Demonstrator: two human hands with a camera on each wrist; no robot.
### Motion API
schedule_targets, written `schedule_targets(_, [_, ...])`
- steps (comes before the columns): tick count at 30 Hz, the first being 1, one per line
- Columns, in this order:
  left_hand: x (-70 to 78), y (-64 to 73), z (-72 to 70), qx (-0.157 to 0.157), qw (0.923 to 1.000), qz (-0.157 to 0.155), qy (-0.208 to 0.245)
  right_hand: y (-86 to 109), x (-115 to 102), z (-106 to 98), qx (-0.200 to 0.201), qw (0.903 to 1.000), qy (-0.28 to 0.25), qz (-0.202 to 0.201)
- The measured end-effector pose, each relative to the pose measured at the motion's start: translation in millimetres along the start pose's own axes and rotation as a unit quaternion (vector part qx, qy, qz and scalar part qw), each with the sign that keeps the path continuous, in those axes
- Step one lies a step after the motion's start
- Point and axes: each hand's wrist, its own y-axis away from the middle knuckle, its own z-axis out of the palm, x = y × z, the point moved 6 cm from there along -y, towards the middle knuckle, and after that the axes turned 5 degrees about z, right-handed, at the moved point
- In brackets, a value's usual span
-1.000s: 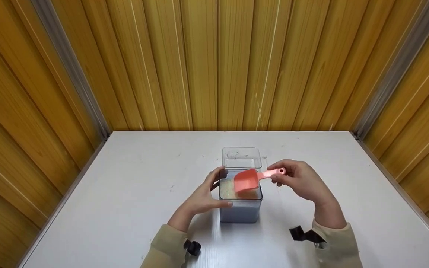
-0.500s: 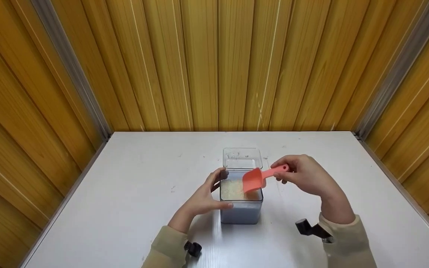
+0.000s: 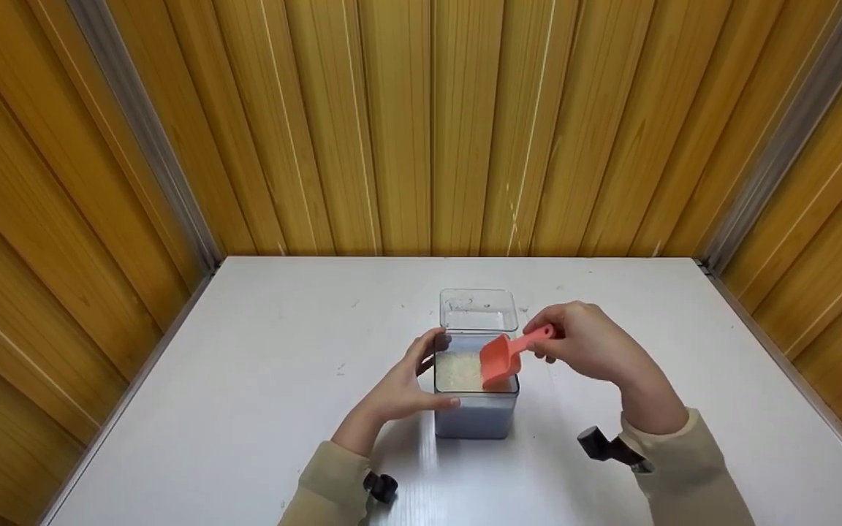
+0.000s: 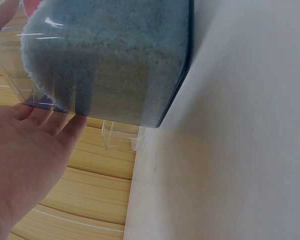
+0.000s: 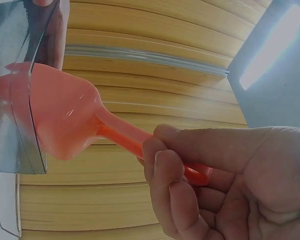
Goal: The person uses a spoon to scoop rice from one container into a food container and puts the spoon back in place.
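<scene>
A clear square-sided container (image 3: pixel 476 420) of pale, rice-like grains (image 3: pixel 457 372) stands upright on the table. My left hand (image 3: pixel 399 391) grips it from the left, thumb across the front face and fingers at the far side. In the left wrist view, its fingertips (image 4: pixel 77 125) lie against the container wall. My right hand (image 3: pixel 585 343) pinches the handle of a coral-pink scoop (image 3: pixel 495 358) between thumb and fingers. The scoop's bowl tilts down past the rim at the container's right side, its front edge at the grains. In the right wrist view, part of the bowl shows through the wall.
A clear lid-like tray (image 3: pixel 476 307) lies on the white table (image 3: pixel 304 336) just behind the container. Wood-patterned walls (image 3: pixel 392 131) rise at the back and both sides. Black camera mounts (image 3: pixel 381 486) sit on both sleeves.
The scoop first shifts right and tips more steeply, then lowers towards the grains at the container's right side. The right hand travels with it. My left hand keeps its grip on the container.
</scene>
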Motion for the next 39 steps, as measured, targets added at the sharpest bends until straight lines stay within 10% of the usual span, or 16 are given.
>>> schedule_targets(39, [-1.5,-0.2,-0.2,-0.006,1.0,-0.005,0.006,-13.5,59,55,0.045,0.9843,-0.171,-0.002])
